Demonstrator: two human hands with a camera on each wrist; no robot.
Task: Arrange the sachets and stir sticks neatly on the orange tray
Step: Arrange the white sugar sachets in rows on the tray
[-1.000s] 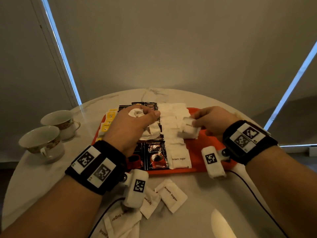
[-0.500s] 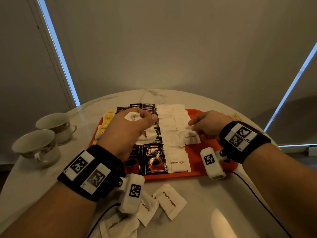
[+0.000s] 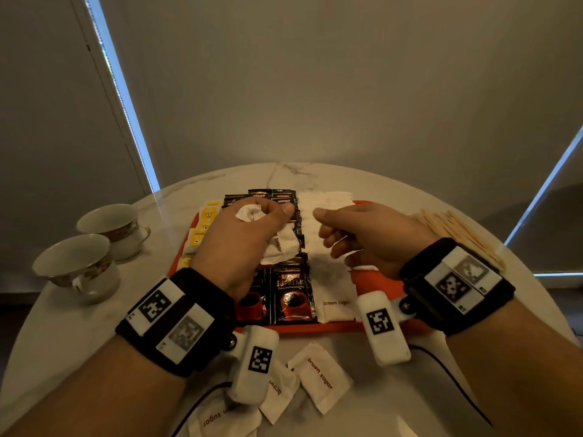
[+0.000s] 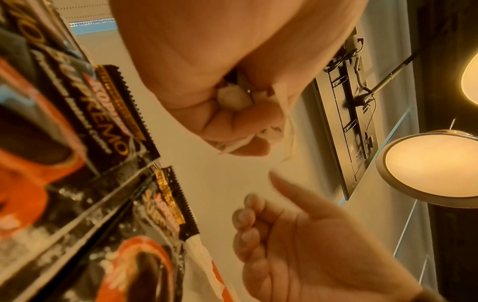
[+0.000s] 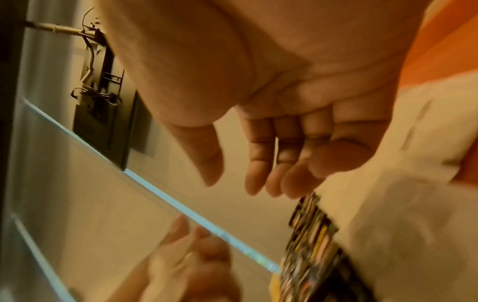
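Three white brown-sugar sachets [image 3: 318, 375] are left on the marble table [image 3: 94, 335] nearest the wearer, short of the orange tray [image 3: 372, 280]; they are judged to be stock not yet sorted.

Just beyond, on the tray itself, dark coffee sachets [image 3: 291, 293] are laid side by side in columns, with a column of white sugar sachets [image 3: 328, 272] to their right and small yellow sachets [image 3: 208, 214] along the left edge. Each kind appears to be kept in its own lane so that the tray reads as tidy.

Above these rows a bunch of white sachets [image 3: 280, 244] is gripped in the left hand [image 3: 243, 238], its fingers curled round the paper; the left wrist view shows crumpled white paper [image 4: 234, 99] packed inside the fist. The bunch is probably held as a supply to be dealt out one at a time.

Close beside it, the right hand [image 3: 362, 238] is held over the white column with the forefinger and thumb extended toward the left hand and the other fingers loosely curled; nothing is seen in it from the right wrist view. A reach for the next sachet is judged likely.

Farthest off, wooden stir sticks [image 3: 454, 231] lie on the table beyond the right wrist, off the tray. Two teacups [image 3: 91, 247] stand at the far left.
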